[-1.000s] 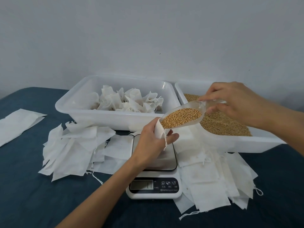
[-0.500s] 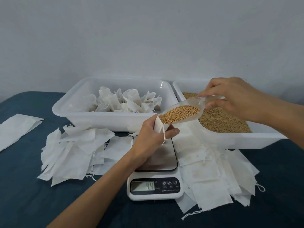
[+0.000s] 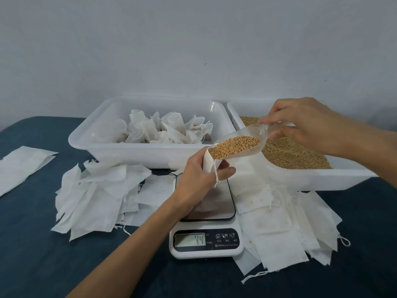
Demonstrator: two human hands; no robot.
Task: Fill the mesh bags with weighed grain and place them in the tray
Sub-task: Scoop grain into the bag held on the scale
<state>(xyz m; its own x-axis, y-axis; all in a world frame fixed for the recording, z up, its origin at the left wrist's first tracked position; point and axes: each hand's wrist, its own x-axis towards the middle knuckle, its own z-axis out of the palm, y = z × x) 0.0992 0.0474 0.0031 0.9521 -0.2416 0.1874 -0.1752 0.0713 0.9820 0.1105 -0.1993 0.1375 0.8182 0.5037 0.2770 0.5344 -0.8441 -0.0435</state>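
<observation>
My left hand (image 3: 198, 177) grips a small white mesh bag (image 3: 208, 162) over the scale (image 3: 207, 224), whose display reads 4.4. My right hand (image 3: 305, 123) holds a clear plastic scoop (image 3: 247, 141) by its handle. The scoop is heaped with golden grain (image 3: 234, 145) and its lip sits in the bag's mouth. The white tray (image 3: 150, 153) at the back left holds several filled, tied bags (image 3: 167, 129). The white tray (image 3: 318, 176) at the back right holds loose grain (image 3: 294, 155).
Piles of flat empty mesh bags lie left of the scale (image 3: 96, 194) and right of it (image 3: 285, 229). Another flat white bag (image 3: 21, 166) lies at the far left on the dark blue cloth (image 3: 43, 254). A pale wall stands behind the trays.
The scoop's lip has tipped down into the bag's mouth from just above it. The scale display went from blank to 4.4. The view has shifted slightly.
</observation>
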